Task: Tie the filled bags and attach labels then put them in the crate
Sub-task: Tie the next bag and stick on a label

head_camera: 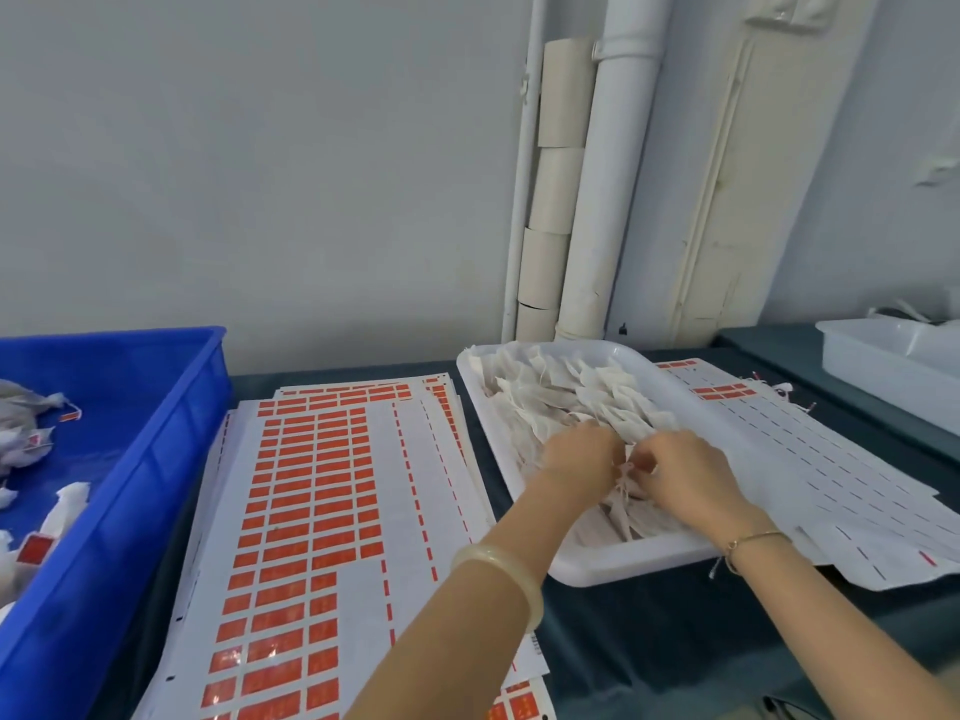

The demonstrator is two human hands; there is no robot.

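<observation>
Head view looks down on a white tray [602,566] set on a dark table [649,646], heaped with small white bags [566,392]. Both hands meet over the near half of the tray. The left hand [576,459] and the right hand [685,470] have their fingers curled inward, tips almost touching, and together they pinch one bag [630,464] at its neck just above the heap. Loose threads hang below that spot. Whether a knot has formed there is too small to tell.

A pale bangle [501,574] sits on the left wrist, and a thin bracelet [753,540] on the right.

Left of the tray, touching its edge, lies a stack of sheets [311,511] carrying rows of red labels [280,569]; many rows toward the tray side are already stripped. Further left of the tray stands a blue crate [135,475] holding finished bags [31,439] with red tags. To the right of the tray, partly under it, lie stripped sheets [831,485] with a few red labels left at the far end. Beyond those, well apart from the tray, is a white bin [893,371]. Behind the tray a white pipe [613,174] runs up the wall beside stacked cardboard tubes [556,174].
</observation>
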